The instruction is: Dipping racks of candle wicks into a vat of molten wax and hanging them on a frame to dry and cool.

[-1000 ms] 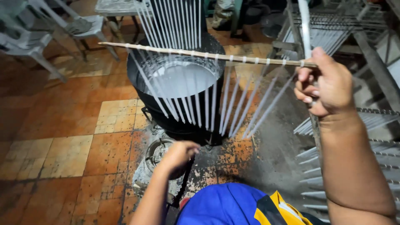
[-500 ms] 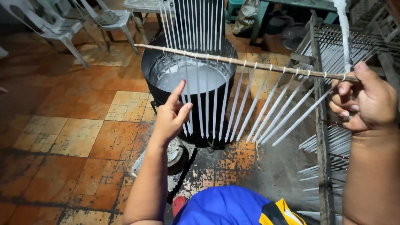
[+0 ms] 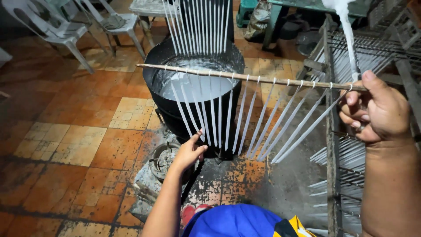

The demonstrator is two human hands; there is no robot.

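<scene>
Many thin white candles [image 3: 245, 123], hanging from stick [image 3: 245, 77]

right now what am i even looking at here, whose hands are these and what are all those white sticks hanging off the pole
The picture comes from a camera worn on a person's head, looking down at their own two bare hands. There is no machine here.

The right hand grips one end of a thin wooden rod, held roughly level. A row of thin white tapers, which look like candles, hangs from it by short strings; several swing at a slant.

The left hand reaches up with open fingers to the lower tips of the tapers nearest it.

Behind the rod stands a black pot filled with pale liquid, probably wax. Another batch of tapers hangs above it.

On the right, a wooden rack holds more rows of tapers. The orange tiled floor is stained, and white plastic chairs stand at the back.
</scene>
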